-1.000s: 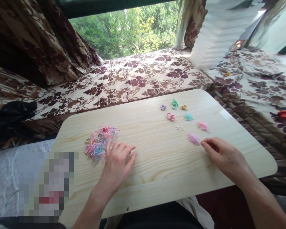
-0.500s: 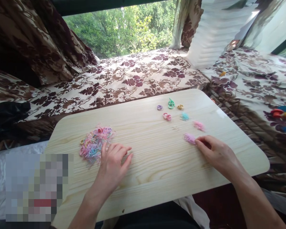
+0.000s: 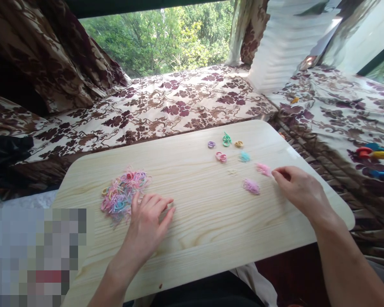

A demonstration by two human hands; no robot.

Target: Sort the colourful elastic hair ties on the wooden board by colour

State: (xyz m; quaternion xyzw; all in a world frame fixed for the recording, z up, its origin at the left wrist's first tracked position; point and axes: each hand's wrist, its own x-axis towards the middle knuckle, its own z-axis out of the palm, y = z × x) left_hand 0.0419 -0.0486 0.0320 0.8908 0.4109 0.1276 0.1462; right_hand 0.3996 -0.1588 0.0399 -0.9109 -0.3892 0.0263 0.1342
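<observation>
A mixed pile of small coloured elastic hair bands lies on the left of the wooden table. My left hand rests at the pile's near right edge, fingers loosely apart and its fingertips partly hidden. On the right, my right hand has thumb and forefinger pinched together beside a small heap of pink bands; whatever is between the fingertips is too small to make out. Just to the left of that hand lies a lilac heap of bands.
Beyond these heaps sit turquoise bands, a few pale bands, thicker pink rings, purple rings, green rings and yellow rings. Colourful toy pieces lie on the floral couch cover.
My right hand has moved from the lilac heap, up and slightly right, to the edge of the pink heap. My left hand stays by the mixed pile. The view has shifted slightly.
</observation>
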